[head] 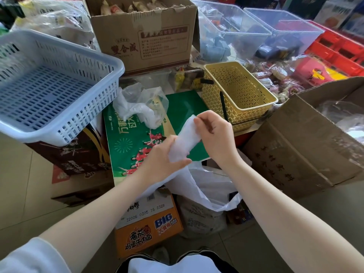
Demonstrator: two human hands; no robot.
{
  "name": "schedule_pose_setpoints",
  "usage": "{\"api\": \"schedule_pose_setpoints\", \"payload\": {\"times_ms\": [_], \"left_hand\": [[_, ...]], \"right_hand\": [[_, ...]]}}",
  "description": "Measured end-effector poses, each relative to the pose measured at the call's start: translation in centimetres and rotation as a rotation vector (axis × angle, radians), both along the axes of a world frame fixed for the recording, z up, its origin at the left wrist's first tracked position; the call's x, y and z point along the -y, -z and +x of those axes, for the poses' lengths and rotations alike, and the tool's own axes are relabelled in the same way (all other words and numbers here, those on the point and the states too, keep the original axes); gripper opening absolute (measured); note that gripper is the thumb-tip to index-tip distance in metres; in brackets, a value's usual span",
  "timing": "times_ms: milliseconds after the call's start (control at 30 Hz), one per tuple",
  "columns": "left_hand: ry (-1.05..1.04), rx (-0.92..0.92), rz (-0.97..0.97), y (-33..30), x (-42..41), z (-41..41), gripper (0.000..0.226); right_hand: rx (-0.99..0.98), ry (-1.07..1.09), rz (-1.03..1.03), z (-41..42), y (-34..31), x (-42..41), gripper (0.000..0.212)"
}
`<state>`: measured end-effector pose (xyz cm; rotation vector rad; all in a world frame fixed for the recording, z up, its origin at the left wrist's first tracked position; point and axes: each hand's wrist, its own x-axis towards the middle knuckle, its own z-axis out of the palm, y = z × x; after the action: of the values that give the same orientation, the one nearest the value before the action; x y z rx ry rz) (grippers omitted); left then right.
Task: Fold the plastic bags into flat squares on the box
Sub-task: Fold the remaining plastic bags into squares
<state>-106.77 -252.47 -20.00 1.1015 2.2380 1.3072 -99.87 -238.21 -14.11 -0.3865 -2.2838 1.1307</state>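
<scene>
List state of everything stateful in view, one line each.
white plastic bag: partly folded into a strip, held above the green box, tail hanging loose
left hand: grips the strip's lower end
right hand: pinches the strip's upper end
crumpled plastic bag: unfolded, lying on the green box
blue basket: empty
yellow basket: looks empty, handle down
cardboard box: flaps open, packets inside

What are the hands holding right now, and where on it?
Both hold one white plastic bag folded into a strip: the right hand pinches its upper end, the left hand grips its lower end, the rest trailing down.
</scene>
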Motion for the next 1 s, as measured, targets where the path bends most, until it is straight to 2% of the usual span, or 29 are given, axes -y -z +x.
{"api": "schedule_pose_setpoints", "payload": {"times_ms": [67, 100, 167, 267, 333, 367, 433, 500, 533, 600, 667, 733, 833, 900, 1000], "left_hand": [[-0.045, -0.031, -0.018, 1.2, 0.4, -0.4, 0.013], [-0.028, -0.003, 0.02, 1.5, 0.8, -0.7, 0.011], [0.031, 0.038, 0.031, 2.0, 1.6, -1.4, 0.027], [0.075, -0.023, -0.061, 2.4, 2.3, -2.8, 0.045], [0.104, -0.095, -0.094, 2.2, 2.3, -3.7, 0.036], [0.123, -0.15, -0.102, 1.8, 2.1, -4.0, 0.03], [0.14, -0.281, -0.117, 0.9, 1.6, -4.5, 0.033], [0.132, -0.402, -0.126, 0.2, 1.2, -5.2, 0.047], [0.133, -0.448, -0.131, -0.2, 1.0, -5.6, 0.051], [0.153, -0.514, -0.145, -0.8, 0.9, -6.0, 0.055], [0.178, -0.536, -0.179, -1.3, 1.2, -6.5, 0.05], [0.166, -0.504, -0.277, -1.3, 2.0, -7.2, 0.041], [0.15, -0.507, -0.37, -0.7, 2.9, -8.8, 0.027], [0.09, -0.558, -0.415, -0.3, 2.6, -10.4, 0.025], [-0.014, -0.645, -0.512, -0.3, -0.3, -13.8, 0.025]], "right_hand": [[0.009, 0.04, -0.096, -0.1, -0.4, -0.7, 0.012], [0.019, 0.071, -0.137, -0.2, -0.5, -1.2, 0.014], [0.046, 0.161, -0.258, -0.2, -0.1, -2.7, 0.019], [0.115, 0.299, -0.38, -0.2, 1.2, -4.6, 0.018], [0.228, 0.334, -0.148, -0.1, 2.1, -5.4, 0.015], [0.264, 0.3, 0.015, 0.0, 2.4, -5.4, 0.026], [0.264, 0.064, 0.265, -0.2, 2.5, -4.4, 0.041], [0.327, -0.192, 0.437, -0.7, 2.5, -2.9, 0.043], [0.374, -0.25, 0.524, -1.1, 2.6, -2.4, 0.041], [0.379, -0.277, 0.547, -1.8, 2.4, -2.3, 0.034], [0.334, -0.293, 0.344, -2.4, 2.0, -3.0, 0.022], [0.338, -0.264, 0.272, -2.9, 1.8, -4.1, 0.015], [0.359, -0.135, 0.362, -4.3, 2.5, -6.4, 0.013], [0.407, -0.028, 0.516, -5.6, 2.9, -8.1, 0.014], [0.425, 0.162, 0.742, -8.5, 2.9, -9.8, 0.037]]}}
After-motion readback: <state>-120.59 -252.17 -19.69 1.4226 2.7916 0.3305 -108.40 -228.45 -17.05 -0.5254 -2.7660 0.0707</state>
